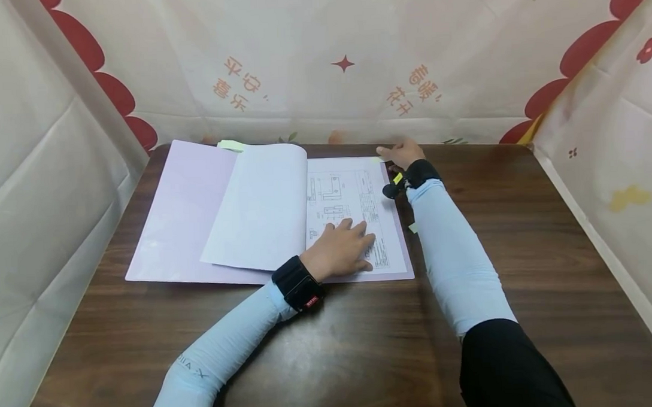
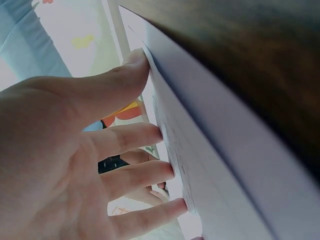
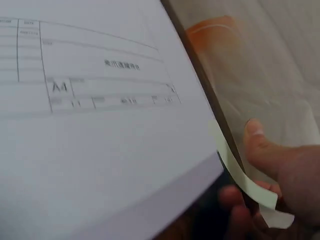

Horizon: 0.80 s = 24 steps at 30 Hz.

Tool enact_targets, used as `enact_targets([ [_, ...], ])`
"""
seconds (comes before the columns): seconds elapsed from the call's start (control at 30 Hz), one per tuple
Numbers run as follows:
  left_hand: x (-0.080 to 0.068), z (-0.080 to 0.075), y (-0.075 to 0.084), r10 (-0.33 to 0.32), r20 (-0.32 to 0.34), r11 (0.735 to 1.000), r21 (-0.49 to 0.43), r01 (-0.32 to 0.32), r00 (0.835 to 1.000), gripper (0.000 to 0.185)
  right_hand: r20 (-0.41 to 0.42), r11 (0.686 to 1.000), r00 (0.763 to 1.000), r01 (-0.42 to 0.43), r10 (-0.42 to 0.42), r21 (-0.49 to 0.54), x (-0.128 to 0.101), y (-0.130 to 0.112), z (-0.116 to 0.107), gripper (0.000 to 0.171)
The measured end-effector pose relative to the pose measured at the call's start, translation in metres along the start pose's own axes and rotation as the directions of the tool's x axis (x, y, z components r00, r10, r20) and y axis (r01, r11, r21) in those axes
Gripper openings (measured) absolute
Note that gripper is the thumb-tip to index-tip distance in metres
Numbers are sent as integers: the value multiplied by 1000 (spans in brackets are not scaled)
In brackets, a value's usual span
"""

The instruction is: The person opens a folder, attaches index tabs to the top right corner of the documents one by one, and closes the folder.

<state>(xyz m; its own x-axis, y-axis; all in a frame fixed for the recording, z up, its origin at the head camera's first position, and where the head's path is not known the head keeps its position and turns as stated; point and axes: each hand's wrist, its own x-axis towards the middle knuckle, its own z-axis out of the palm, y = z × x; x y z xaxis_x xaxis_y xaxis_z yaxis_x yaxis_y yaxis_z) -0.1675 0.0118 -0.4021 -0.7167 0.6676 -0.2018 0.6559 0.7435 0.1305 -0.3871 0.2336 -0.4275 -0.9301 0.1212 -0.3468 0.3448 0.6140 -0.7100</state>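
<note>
Head view: a lilac folder lies open on the dark table, a blank leaf turned over to the left of the left hand. That hand lies flat, fingers straight and spread, pressing the drawing sheet at its near edge. Beyond it, at the sheet's far right corner, the right hand reaches with its arm stretched out; thumb and fingers pinch a pale yellow-green tab sticking out from the corner. A second tab pokes from the folder's far edge. The title block reads "A4"; the other print is blurred.
</note>
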Motion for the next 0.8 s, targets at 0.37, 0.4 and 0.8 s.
enact_targets([
  [0.37, 0, 2, 2, -20, -6, 1000, -23, 20, 1000, 63, 16, 949, 979, 202, -204, -241, -52, 9, -26, 51],
  [0.4, 0, 2, 2, -24, -5, 999, -22, 24, 1000, 63, 35, 921, 962, 269, -270, -281, -64, 13, -26, 49],
  [0.8, 0, -3, -7, -28, 10, 999, -18, 28, 1000, 65, 365, 562, 696, 717, -619, -413, -183, 66, 11, 79],
])
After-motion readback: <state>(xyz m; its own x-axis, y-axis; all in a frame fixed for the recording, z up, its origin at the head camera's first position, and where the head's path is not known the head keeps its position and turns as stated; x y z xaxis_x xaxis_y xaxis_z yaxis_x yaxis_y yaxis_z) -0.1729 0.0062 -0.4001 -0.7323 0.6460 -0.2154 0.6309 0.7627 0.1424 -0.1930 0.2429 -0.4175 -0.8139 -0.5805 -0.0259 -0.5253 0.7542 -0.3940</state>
